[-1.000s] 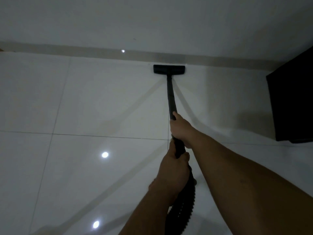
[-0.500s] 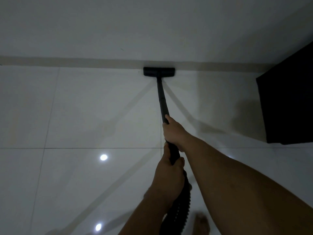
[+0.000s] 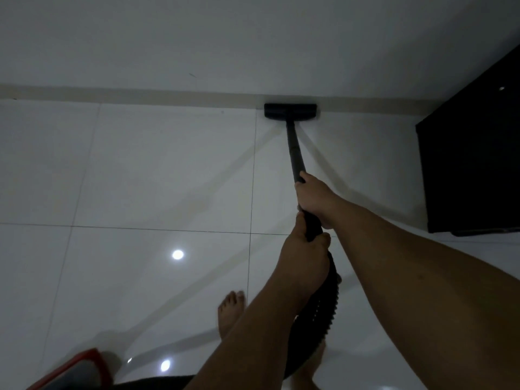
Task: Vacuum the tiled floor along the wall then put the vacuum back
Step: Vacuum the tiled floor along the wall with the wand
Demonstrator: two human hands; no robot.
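Vacuum head (image 3: 290,111) flat on the tiled floor (image 3: 157,170), pressed against the skirting (image 3: 140,97) at the foot of the wall (image 3: 225,38). Right hand (image 3: 315,197) wrapped around the black tube (image 3: 295,153); left hand (image 3: 305,260) just below, gripping where the ribbed hose (image 3: 323,308) starts. Bare foot (image 3: 229,313) on the tiles. Dark cabinet (image 3: 472,153) at the floor's right edge, red-edged object (image 3: 81,367) at the lower left corner.

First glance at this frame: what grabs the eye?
The black vacuum head pressed against the baseboard at top centre, its wand running down to the right hand and, just below, the left hand, both gripping it. A dark cabinet fills the right edge. Bright light reflections dot the glossy white tiled floor, and a bare foot shows lower centre.
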